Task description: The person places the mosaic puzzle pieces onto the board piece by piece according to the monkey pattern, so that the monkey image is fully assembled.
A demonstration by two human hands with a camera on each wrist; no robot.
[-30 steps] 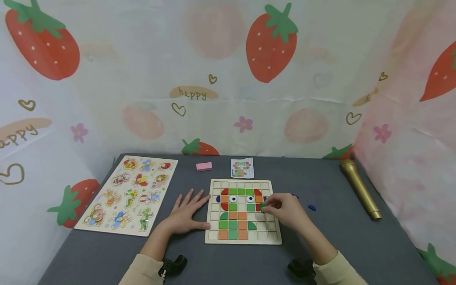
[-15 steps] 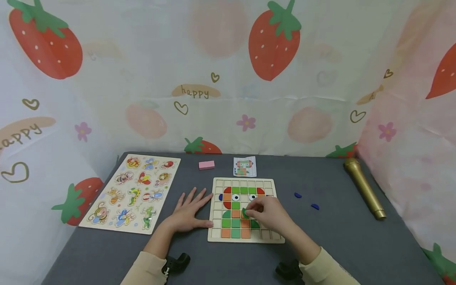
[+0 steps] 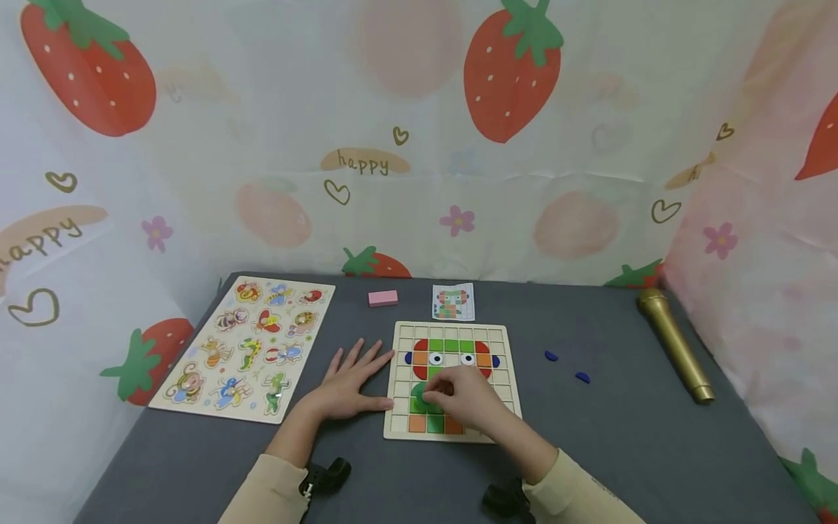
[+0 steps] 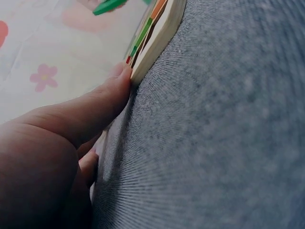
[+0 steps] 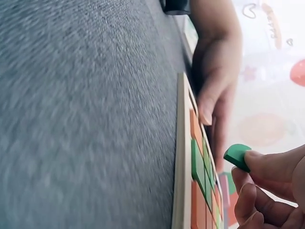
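A wooden grid board (image 3: 511,372) lies flat on the table, with red, green, orange and blue pieces forming a figure with two eye pieces. My left hand (image 3: 343,389) lies with fingers spread beside it; the thumb touches the board's edge in the left wrist view. Above the lower left part of the grid, my right hand (image 3: 468,397) pinches a green quarter-round piece (image 5: 237,156) between thumb and forefinger. In the right wrist view the piece is held clear of the board. The right hand hides part of the figure's middle.
A small picture card (image 3: 453,302) and a pink block (image 3: 382,299) lie behind the board. To the right are two blue pieces, one nearer (image 3: 583,378) and one farther (image 3: 551,356), and a gold tube (image 3: 676,349). An animal puzzle board (image 3: 244,331) lies left.
My right hand has carried the green piece leftward from the board's right side to over its lower left part. The left hand stays at the board's left edge. The view shifts slightly.
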